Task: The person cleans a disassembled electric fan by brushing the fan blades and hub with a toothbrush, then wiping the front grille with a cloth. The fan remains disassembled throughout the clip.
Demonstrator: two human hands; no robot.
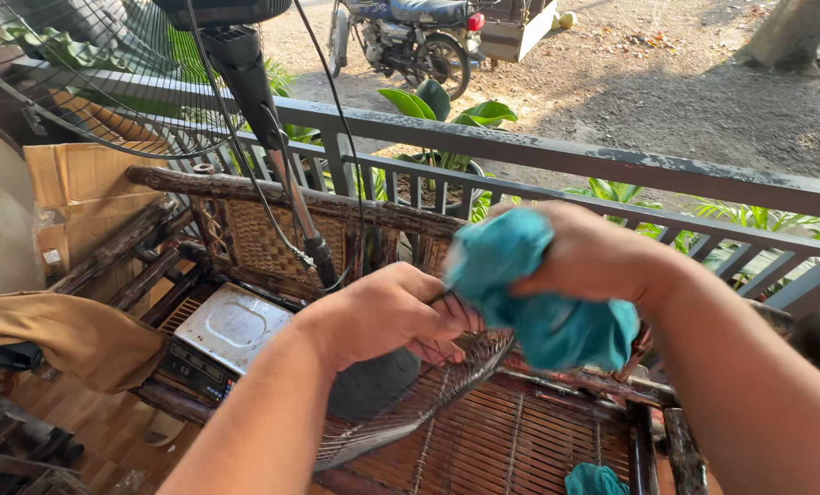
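My left hand (387, 316) grips the rim of a round wire fan guard (410, 412) that leans tilted over a woven bamboo bench (520, 440). My right hand (589, 257) is closed on a bunched teal cloth (529, 293), pressed against the upper edge of the guard. The guard's far side is hidden behind my hands and the cloth.
A standing fan (245, 64) with a black pole and cable rises at the left. A digital scale (222, 335) sits on the bench's left end, by a brown garment (71, 335) and cardboard (84, 197). A grey railing (557, 160) runs behind; beyond are plants and a motorbike (410, 37). Another teal cloth (593, 479) lies at the bottom.
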